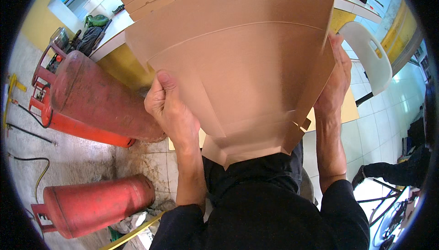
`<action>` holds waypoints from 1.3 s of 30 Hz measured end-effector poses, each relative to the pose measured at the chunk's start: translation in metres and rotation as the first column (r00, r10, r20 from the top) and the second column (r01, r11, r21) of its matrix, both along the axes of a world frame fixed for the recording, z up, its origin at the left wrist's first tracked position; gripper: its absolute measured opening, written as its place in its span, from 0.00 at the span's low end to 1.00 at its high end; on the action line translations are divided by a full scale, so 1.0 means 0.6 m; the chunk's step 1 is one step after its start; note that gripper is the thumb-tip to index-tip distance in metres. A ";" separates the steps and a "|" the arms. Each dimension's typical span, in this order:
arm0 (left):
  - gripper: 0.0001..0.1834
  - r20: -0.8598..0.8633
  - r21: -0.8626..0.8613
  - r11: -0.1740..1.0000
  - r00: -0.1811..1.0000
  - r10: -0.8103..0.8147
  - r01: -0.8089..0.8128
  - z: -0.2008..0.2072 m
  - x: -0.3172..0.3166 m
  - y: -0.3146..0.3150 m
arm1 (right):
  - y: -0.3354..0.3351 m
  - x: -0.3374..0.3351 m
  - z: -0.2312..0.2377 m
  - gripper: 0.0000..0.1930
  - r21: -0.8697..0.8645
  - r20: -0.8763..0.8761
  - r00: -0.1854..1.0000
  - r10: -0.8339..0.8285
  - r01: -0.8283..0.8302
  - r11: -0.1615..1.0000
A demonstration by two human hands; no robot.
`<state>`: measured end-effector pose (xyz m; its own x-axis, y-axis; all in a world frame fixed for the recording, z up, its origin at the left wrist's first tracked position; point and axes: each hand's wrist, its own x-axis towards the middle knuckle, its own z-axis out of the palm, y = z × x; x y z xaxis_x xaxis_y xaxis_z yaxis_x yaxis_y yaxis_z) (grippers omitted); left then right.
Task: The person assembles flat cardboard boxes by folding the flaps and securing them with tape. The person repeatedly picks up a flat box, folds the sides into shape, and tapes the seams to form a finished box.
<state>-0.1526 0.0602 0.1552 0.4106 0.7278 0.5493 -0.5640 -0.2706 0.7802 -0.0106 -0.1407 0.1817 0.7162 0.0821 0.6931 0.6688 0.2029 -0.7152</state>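
Holds part-folded cardboard box (247, 81) above lap (270, 170), clamped by left hand (171, 106) at left edge and by right hand (337, 78) at right side panel. Looks light, springy, easily creased; probably grips best along side panels, near folds.

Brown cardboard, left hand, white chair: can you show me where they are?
Brown cardboard (247, 76): head view, middle of its big panel.
Left hand (173, 107): head view, middle of the hand, below the thumb.
White chair (365, 54): head view, on its backrest.
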 end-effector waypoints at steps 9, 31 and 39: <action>0.17 0.050 -0.079 0.986 0.989 -0.141 0.145 -0.044 -0.007 0.002 | 0.005 0.022 -0.020 0.16 0.239 -0.162 0.936 0.312 -0.270 0.933; 0.15 -0.082 -0.242 0.950 0.971 -0.225 0.199 -0.114 -0.006 0.036 | 0.033 0.026 -0.077 0.16 0.129 -0.452 0.796 0.402 -0.388 0.913; 0.14 -0.195 -0.248 0.892 0.883 -0.427 0.377 -0.111 -0.012 0.075 | 0.010 0.064 -0.078 0.13 -0.294 -0.408 0.881 0.240 -0.376 0.879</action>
<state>-0.1601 0.1055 0.0884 0.7907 0.5540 0.2605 -0.3815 0.1130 0.9174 0.0278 -0.1350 0.1349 0.7995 0.5300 0.2829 0.3073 0.0438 -0.9506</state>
